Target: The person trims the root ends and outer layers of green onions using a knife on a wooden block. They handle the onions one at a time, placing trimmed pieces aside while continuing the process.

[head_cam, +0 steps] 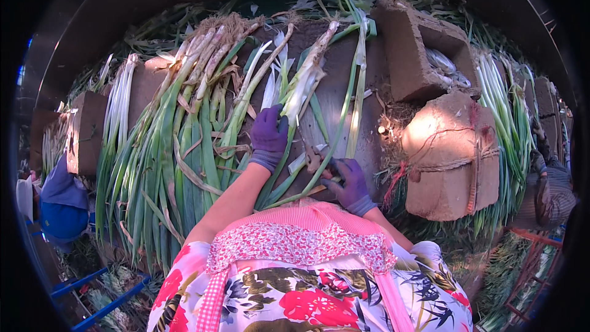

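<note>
My left hand (pixel 269 134), in a purple knit glove, grips a large green onion (pixel 308 76). The stalk lies slantwise with its root end away from me, pale layers frayed and partly peeled. My right hand (pixel 349 185), in a matching glove, is closed around a small brown tool (pixel 317 160) close to my apron; its kind is not clear. Just left of my left hand lies a thick pile of untrimmed green onions (pixel 184 115) with roots and dry leaves. A long green leaf (pixel 339 133) arches over the work surface (pixel 368 129) past my right hand.
On the right stand a hollow earthen block (pixel 401 55) with plastic inside and a second block (pixel 451 161) tied with rope. Clean white-stemmed onions (pixel 120 106) lie at left, and another bundle (pixel 500 97) at right. Co-workers (pixel 64 207) sit on both sides. Blue metal rails (pixel 110 302) are lower left.
</note>
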Demonstrator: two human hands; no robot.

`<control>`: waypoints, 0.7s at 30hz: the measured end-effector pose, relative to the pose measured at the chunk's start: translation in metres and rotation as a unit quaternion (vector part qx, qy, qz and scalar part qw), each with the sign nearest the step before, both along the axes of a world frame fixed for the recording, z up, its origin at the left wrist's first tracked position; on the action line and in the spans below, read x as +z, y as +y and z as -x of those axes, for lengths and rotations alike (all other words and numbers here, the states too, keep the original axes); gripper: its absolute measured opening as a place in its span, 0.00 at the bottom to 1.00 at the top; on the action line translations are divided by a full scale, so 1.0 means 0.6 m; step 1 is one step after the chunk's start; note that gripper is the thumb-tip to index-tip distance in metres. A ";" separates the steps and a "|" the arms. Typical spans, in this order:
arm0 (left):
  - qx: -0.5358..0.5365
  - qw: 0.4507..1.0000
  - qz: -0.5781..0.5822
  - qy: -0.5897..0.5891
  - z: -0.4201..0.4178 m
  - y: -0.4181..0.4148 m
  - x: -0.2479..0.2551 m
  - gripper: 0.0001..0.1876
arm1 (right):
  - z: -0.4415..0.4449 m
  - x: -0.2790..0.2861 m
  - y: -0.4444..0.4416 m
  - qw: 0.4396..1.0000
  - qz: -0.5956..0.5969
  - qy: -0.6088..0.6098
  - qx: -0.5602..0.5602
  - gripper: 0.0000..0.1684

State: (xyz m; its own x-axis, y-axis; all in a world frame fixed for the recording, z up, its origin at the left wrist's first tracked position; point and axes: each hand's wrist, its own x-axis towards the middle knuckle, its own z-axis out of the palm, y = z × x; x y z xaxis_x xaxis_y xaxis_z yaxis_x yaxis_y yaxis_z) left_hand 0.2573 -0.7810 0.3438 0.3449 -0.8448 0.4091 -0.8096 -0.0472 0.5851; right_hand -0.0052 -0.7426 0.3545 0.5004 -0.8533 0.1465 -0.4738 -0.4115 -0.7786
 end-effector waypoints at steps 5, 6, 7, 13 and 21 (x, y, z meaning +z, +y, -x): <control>-0.030 0.994 -0.055 -0.091 0.005 0.004 0.006 0.18 | -0.007 -0.012 -0.008 1.000 -0.009 0.002 -0.013 0.31; -0.039 0.992 -0.071 -0.101 0.006 0.002 0.007 0.18 | -0.015 -0.016 -0.019 0.999 -0.027 -0.007 -0.028 0.31; -0.035 0.990 -0.092 -0.098 0.007 0.003 0.008 0.18 | -0.026 -0.021 -0.033 0.999 -0.019 -0.014 -0.035 0.30; -0.047 0.980 -0.138 -0.137 0.012 -0.002 0.022 0.20 | -0.082 -0.103 -0.142 0.987 0.062 -0.032 -0.145 0.30; -0.069 0.970 -0.183 -0.147 0.019 -0.008 0.038 0.23 | -0.135 -0.125 -0.336 0.969 0.109 0.029 -0.220 0.27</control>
State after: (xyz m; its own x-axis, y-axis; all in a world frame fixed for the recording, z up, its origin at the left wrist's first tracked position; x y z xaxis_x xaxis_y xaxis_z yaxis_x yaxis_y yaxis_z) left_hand 0.2462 -0.7858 0.3668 0.1320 -0.9818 0.1369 -0.9522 -0.0872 0.2926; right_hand 0.0759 -0.9439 0.2793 0.1069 -0.9382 0.3292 -0.6806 -0.3104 -0.6637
